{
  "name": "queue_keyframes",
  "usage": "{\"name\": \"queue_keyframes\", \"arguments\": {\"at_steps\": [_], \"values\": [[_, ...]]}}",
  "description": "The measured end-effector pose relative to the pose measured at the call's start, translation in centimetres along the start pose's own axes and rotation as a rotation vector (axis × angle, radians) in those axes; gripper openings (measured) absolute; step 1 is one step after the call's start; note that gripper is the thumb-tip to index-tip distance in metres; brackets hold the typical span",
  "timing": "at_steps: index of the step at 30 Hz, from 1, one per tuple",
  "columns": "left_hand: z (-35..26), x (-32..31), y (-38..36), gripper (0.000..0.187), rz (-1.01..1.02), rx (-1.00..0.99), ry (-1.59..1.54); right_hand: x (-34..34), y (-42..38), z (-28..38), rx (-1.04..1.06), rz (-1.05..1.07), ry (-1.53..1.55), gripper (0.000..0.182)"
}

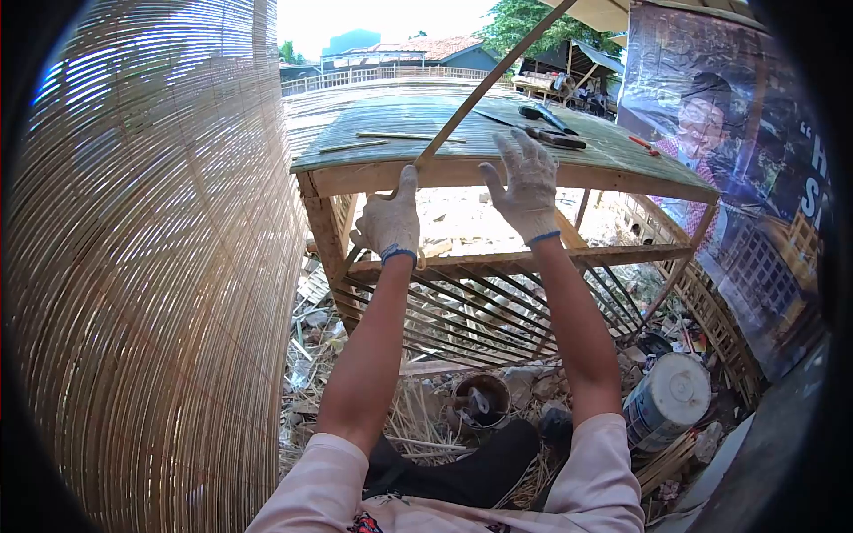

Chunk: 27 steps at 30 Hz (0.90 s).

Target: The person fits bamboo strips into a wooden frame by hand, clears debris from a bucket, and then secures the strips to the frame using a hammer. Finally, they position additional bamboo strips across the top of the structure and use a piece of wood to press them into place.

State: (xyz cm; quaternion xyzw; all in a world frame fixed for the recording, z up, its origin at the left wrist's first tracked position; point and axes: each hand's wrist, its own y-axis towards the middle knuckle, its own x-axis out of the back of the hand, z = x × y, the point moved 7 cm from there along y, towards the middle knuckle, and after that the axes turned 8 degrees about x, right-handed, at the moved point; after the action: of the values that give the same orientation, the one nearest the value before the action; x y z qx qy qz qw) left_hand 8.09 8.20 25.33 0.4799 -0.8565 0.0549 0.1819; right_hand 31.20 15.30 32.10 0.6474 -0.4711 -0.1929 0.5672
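Note:
Both hands wear pale work gloves with blue cuffs. My left hand [391, 218] is at the front beam [355, 179] of a wooden frame, thumb up and fingers curled; whether it grips anything is hidden. A thin slanting wooden pole [489, 82] meets the beam just above that thumb. My right hand [524, 185] has its fingers spread, in front of the beam's middle. On the slatted bamboo top [400, 115] lie thin bamboo strips [410, 137], a dark-handled tool [555, 139], another black-handled tool [544, 115] and a red item [643, 145].
A tall bamboo blind [169, 266] hangs at the left. A printed banner [746, 160] hangs at the right. Below the frame's slatted rack [498, 311] are debris, a brown pot [482, 400] and a white bucket [668, 401].

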Motion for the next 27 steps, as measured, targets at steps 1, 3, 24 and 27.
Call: {"name": "queue_keyframes", "arguments": {"at_steps": [1, 3, 24, 27], "values": [[0.3, 0.1, -0.3, 0.088, -0.057, -0.034, -0.006, 0.4, 0.4, -2.4, -0.058, 0.007, -0.057, 0.054], [1.6, -0.1, -1.0, 0.086, -0.032, -0.065, -0.021, -0.1, 0.9, -7.6, -0.205, 0.024, -0.087, 0.054], [20.7, 6.4, -4.9, 0.05, 0.171, -0.116, -0.486, -0.4, 3.3, -14.4, -0.363, 0.38, -0.101, 0.047], [21.5, 4.4, -6.1, 0.054, 0.226, -0.148, -0.413, 5.7, -2.6, -13.0, -0.374, -0.115, 0.0, 0.041]]}}
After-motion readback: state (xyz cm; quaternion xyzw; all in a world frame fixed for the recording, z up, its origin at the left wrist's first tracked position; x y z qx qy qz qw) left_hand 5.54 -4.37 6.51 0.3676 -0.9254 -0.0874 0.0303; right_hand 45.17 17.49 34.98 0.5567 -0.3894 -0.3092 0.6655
